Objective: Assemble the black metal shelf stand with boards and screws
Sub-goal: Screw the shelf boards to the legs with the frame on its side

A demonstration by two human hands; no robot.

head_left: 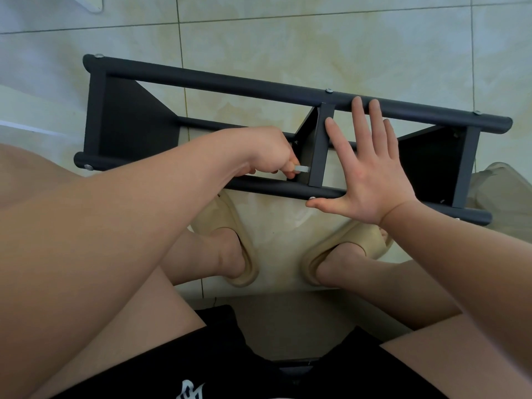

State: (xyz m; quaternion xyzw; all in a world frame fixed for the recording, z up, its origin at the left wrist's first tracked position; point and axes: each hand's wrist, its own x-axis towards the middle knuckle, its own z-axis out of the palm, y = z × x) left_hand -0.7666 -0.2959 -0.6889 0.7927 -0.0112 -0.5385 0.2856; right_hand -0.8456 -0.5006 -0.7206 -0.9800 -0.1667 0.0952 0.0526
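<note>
Black metal shelf stand [230,84] is seen laid on its side on the tiled floor [288,38], beyond the slippers [227,234], with three boards [129,122] already seated between its rails and screw heads [328,90] showing at the joints, so the work is judged largely done. A small silvery tool [302,169] is gripped by the left hand [267,151] at the near end of the middle board [306,133], where tightening seems left, while the right hand [371,174] is spread flat, thumb at the near rail [259,184]. Tool room is cramped by board, crossbar [319,151] and rail; open floor is left on the far side.
</note>
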